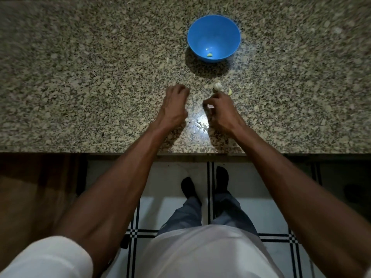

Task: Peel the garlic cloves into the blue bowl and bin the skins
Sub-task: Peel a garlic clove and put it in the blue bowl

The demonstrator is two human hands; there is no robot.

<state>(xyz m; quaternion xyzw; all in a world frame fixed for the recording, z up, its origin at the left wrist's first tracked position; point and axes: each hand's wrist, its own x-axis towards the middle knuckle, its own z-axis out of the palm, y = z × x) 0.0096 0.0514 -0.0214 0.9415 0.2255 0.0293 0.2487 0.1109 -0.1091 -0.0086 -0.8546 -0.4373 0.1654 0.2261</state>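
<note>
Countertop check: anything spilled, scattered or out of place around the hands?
Nothing damaged. Loose skins lie scattered on the countertop between the wrists, not yet binned. A garlic piece and a small clove sit beyond the right hand. The blue bowl stands upright.

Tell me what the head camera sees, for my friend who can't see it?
Two hands, left and right, work over a speckled counter; the right pinches something small and pale. Ahead sits a blue bowl holding one clove, with garlic lying nearer.

Speckled granite countertop, white floor tiles with black stripes
</note>
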